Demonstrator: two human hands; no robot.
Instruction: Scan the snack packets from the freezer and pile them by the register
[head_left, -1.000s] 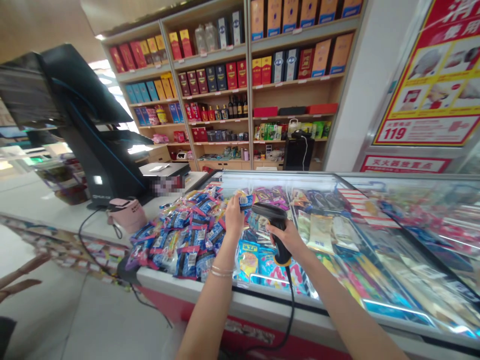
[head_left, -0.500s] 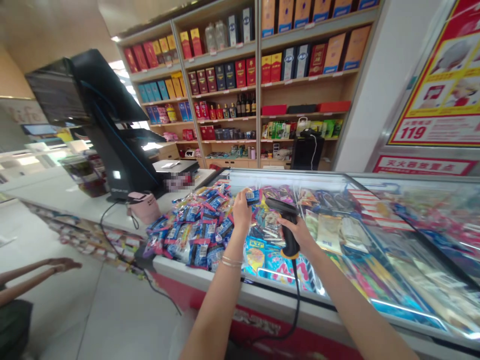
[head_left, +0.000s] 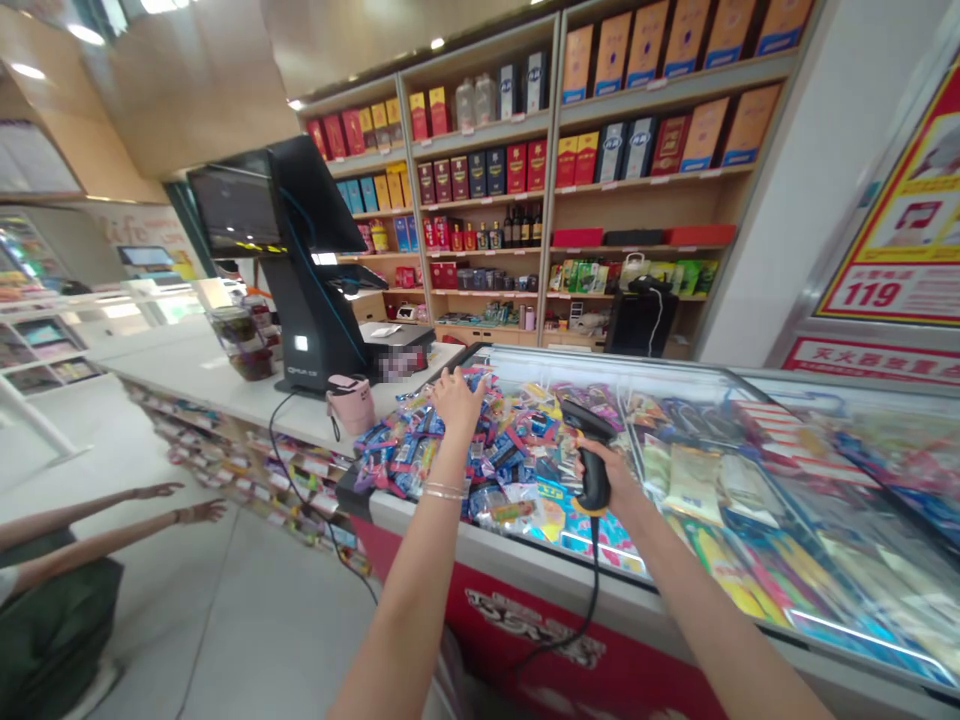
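My right hand (head_left: pixel 616 482) grips a black barcode scanner (head_left: pixel 595 470) by its handle, and the scanner head points left over the freezer. My left hand (head_left: pixel 456 402) reaches onto a heap of small blue and pink snack packets (head_left: pixel 405 447) on the freezer top. Its fingers are spread, with the fingertips on or just above the far packets. I see nothing held in it. Between my hands, more packets lie scattered on the glass. A cable (head_left: pixel 596 570) hangs from the scanner handle.
The glass-topped freezer (head_left: pixel 525 612) runs to the right, with packaged goods inside. A pink cup-shaped holder (head_left: pixel 351 405) and a black checkout terminal (head_left: pixel 319 330) stand on the counter at left. Another person's hands (head_left: pixel 199 512) stretch out at far left. Shelves of boxes line the back.
My left hand has let go of the blue packet it held near the scanner and moved left onto the heap, fingers spreading. The scanner stays in my right hand. The view has shifted left.
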